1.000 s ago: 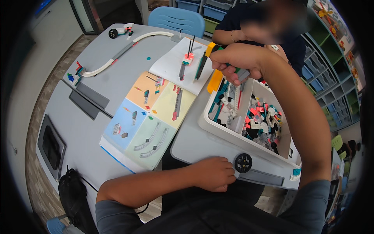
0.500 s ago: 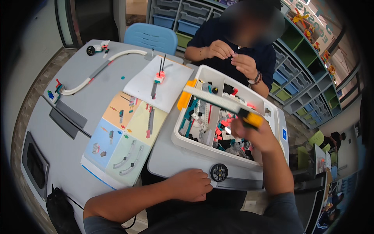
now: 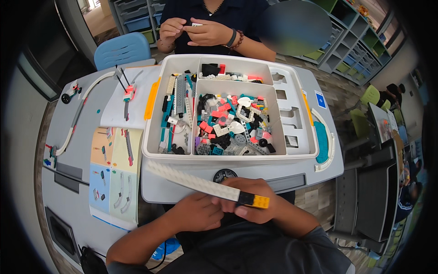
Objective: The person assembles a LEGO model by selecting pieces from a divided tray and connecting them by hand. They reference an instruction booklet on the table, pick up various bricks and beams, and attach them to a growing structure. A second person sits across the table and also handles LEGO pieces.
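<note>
A long white studded strip of building bricks (image 3: 194,181), with a black piece (image 3: 246,198) and a yellow brick (image 3: 261,201) at its right end, slants over the near table edge. My right hand (image 3: 255,188) is closed on it near the black piece. Just below the strip, my left hand (image 3: 196,213) is closed with curled fingers close to the right hand; whether anything is inside them is hidden. A black wheel (image 3: 224,175) lies on the table behind the strip. Beyond it stands a white sorting tray (image 3: 219,157) of loose building pieces.
At the left lie an open picture booklet (image 3: 102,208), a curved track (image 3: 80,114) and a small brick model (image 3: 130,92). A tablet (image 3: 64,230) is at the lower left. Curved white pieces (image 3: 325,164) sit right of the tray. Across the table, another person's hands (image 3: 200,34) hold small pieces.
My right hand has brought the strip from above the tray down toward me, beside my left hand. The view has shifted, so the tray now appears more central.
</note>
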Available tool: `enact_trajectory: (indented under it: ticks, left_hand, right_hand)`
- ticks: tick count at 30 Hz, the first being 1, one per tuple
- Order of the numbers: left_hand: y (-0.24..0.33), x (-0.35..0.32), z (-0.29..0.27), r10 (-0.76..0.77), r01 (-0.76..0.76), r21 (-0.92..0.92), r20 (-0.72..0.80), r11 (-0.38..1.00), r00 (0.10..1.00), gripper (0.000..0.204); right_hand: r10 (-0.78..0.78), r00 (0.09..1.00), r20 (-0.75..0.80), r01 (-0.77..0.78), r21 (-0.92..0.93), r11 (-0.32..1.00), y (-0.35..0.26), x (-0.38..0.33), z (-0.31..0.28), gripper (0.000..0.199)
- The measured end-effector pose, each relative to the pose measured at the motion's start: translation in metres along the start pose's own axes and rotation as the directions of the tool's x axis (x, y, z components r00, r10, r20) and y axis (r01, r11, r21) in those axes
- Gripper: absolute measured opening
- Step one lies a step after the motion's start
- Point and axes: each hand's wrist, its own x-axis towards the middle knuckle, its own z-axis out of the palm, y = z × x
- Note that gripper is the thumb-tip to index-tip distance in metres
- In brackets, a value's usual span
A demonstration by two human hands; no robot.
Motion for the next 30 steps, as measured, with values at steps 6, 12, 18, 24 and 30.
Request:
enact_trajectory:
  ticks: [6, 12, 18, 24, 30]
  left_hand:
    - [0.011, -0.019, 0.022, -0.297, 0.477, -0.552, 0.386, 0.684, 0.873, 0.026]
    - [0.023, -0.012, 0.024, 0.206, -0.201, -0.045, 0.278, 0.979, 0.938, 0.021]
    - [0.04, -0.02, 0.042, 0.111, -0.096, -0.135, 0.116, 0.986, 0.987, 0.019]
    - [0.041, -0.02, 0.042, -0.01, 0.046, -0.22, 0.164, 0.974, 0.986, 0.018]
    - [0.041, -0.019, 0.031, -0.037, 0.073, -0.222, 0.162, 0.972, 0.986, 0.017]
  right_hand:
    - [-0.352, 0.933, 0.077, 0.343, -0.493, 0.8, 0.01, 0.051, 0.032, 0.032]
    - [-0.229, 0.973, 0.034, 0.177, -0.745, 0.643, 0.032, 0.066, 0.078, 0.043]
    - [0.065, 0.997, -0.041, -0.073, -0.764, 0.641, 0.055, 0.083, 0.103, 0.042]
    - [-0.004, 0.998, -0.055, -0.04, -0.771, 0.636, 0.067, 0.084, 0.104, 0.042]
    - [0.018, 0.999, -0.051, -0.05, -0.745, 0.666, 0.07, 0.079, 0.099, 0.041]
